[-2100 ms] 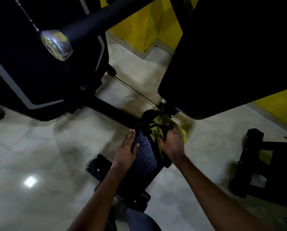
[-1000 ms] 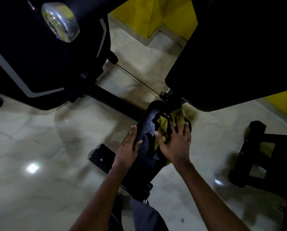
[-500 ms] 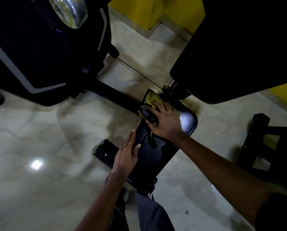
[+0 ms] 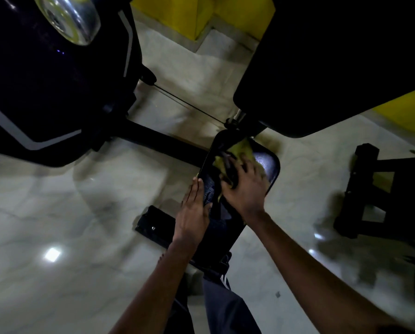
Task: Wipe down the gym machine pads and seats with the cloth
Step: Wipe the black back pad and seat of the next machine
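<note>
Pale polished stone: floor (image 4: 69, 201), filling most of the frame and carrying light reflections at lower left.

Black upholstery, large: back pad (image 4: 346, 56), upper right, overhanging the far end of the seat. Whether it has been wiped cannot be told.

Dark casing with a grey stripe: machine housing (image 4: 45, 92), upper left.

Yellow paint: wall (image 4: 201, 15), top centre, and again at the right edge.

Black steel: second frame (image 4: 382, 189), right of centre, well apart from the work.

Black textured upholstery, small: seat (image 4: 269, 165), centre of frame, lengthwise from the viewer toward the back pad. It is the item in hand.

Right hand (image 4: 245, 186): on the far half of the seat, fingers spread and pressing down on the cloth, not clenched round it as far as the blur allows.

Left hand (image 4: 192, 213): flat along the seat's left edge, fingers straight and together, grasping nothing, apparently bracing.

Yellow-green fabric: cloth (image 4: 242, 150), under the right hand's fingers, bunched at the far end of the seat, just below the back pad.

Chrome: end cap (image 4: 66, 18), top left.

Thin black cable (image 4: 189, 107), from housing to seat post.

Status, as judged: seat wipe under way at its far end; the near half, the back pad and any other pads probably remain.
</note>
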{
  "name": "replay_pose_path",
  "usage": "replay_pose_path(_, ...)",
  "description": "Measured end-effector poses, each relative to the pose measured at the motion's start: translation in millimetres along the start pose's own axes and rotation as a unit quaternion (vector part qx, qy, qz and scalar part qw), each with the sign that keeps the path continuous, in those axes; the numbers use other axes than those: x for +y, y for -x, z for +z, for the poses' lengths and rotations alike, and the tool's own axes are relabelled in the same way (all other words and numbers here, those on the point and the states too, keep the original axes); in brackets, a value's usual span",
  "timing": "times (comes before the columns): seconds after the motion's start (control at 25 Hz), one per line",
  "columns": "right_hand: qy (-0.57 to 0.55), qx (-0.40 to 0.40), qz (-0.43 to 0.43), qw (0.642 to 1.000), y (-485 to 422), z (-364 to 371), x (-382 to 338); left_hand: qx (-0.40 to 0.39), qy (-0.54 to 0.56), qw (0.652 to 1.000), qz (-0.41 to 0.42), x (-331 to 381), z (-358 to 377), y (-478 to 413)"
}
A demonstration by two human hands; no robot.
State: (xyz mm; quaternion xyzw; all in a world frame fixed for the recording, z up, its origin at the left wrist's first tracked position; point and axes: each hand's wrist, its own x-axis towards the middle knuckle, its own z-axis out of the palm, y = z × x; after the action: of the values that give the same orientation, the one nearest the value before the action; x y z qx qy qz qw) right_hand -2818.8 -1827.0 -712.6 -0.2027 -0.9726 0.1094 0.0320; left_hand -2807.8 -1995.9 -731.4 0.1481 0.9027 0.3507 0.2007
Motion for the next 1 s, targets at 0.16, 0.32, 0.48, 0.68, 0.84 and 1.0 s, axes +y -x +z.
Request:
replay_pose_path(0.16, 0.002, -0.048, -0.132, 0.990, -50.4, -3.9, -12.4, -0.015, 0.037, 0.999, 0.016, -7.5, 2.3, -9.8)
replay_pose_path(0.32, -0.042, 0.020, -0.053, 0.998, -63.6, -11.3, 23.8, -0.029, -0.001, 0.998, 0.053, -28.4, -11.0, -7.5)
replay_pose_path(0.48, -0.004, 0.039, 0.089, 0.995, -0.7, -5.4, 21.6, -0.043, -0.007, 0.998, 0.052, -26.0, -9.7, -6.2)
replay_pose_path(0.68, 0.010, -0.035, -0.069, 0.997, -28.4, -7.3, 11.0, -0.039, -0.025, 0.998, 0.041, -27.1, -7.5, -6.7)
replay_pose_path(0.84, -0.050, 0.047, 0.075, 0.995, -27.2, -3.2, 28.8, -0.028, -0.046, 0.998, 0.044, -26.9, -10.1, -6.7)
replay_pose_path(1.0, -0.176, 0.103, 0.234, 0.951, 46.8, 4.3, 20.7, -0.008, -0.029, 0.999, 0.035, -21.1, -9.0, -0.7)
